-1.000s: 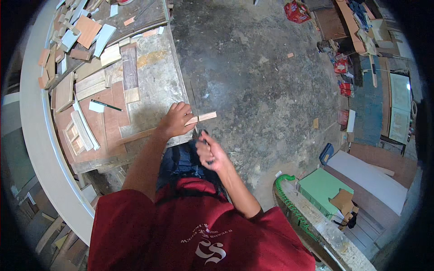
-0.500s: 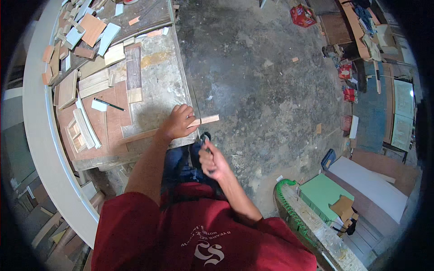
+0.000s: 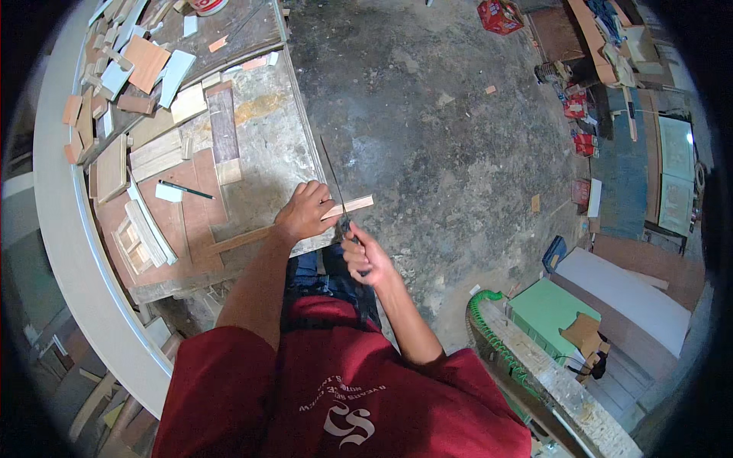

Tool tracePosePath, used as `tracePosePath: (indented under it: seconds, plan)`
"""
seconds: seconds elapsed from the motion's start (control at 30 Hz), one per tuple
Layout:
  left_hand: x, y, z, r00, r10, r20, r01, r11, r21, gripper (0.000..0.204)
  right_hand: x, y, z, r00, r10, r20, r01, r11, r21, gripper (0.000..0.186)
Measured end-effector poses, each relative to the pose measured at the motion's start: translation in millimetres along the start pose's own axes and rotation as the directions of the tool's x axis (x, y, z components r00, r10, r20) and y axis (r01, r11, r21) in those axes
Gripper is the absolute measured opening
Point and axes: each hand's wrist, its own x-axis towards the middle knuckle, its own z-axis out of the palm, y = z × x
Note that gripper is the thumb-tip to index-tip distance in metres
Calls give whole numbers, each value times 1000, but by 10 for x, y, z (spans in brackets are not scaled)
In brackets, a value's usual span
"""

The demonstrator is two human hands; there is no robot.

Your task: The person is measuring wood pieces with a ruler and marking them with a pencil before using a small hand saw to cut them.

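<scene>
My left hand (image 3: pixel 304 210) grips a narrow pale wood strip (image 3: pixel 354 204) and presses it on the worn bench (image 3: pixel 271 153) near its right edge; the strip's end sticks out past the edge. My right hand (image 3: pixel 366 258) is wrapped round the dark handle of a saw, whose thin blade (image 3: pixel 333 172) crosses the strip just right of my left fingers. On the bench to the left lie a pencil (image 3: pixel 188 188), a white card (image 3: pixel 168 195), a small wooden frame (image 3: pixel 134 243) and several boards (image 3: pixel 113 169).
Offcuts (image 3: pixel 145 62) cover the upper-left bench. Stained floor (image 3: pixel 435 153) lies right of the bench. Red boxes (image 3: pixel 500 17) and boards stand along the right side. At lower right are a green panel (image 3: pixel 553 317), a green coiled hose (image 3: pixel 489 328) and a worn ledge (image 3: pixel 565 393).
My right hand and the saw have shifted a little forward and back along the cutting line, now farther forward than half a second ago. The whole view has shifted slightly; my left hand still holds the strip.
</scene>
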Motion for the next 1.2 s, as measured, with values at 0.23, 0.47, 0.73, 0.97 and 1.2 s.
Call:
tracePosePath:
  seconds: [0.23,0.47,0.73,0.97,1.2]
  plan:
    - [-63,-2,10,999,4,-32,-4,1000,10,21,-80,78,-29,998,12,-69,-8,998,63,34]
    - [-66,-19,16,1000,-9,-26,9,1000,11,22,-234,356,-58,993,18,-118,-15,1000,20,33]
    - [-38,-6,20,998,26,-60,-24,999,40,23,-222,183,-109,1000,5,-7,-6,999,-41,36]
    - [-4,-32,11,999,43,-33,-41,997,64,24,-93,-55,-46,997,80,-19,-80,997,-8,37]
    - [-75,17,23,999,0,-38,3,998,59,22,-205,212,-137,998,55,20,-56,997,46,34]
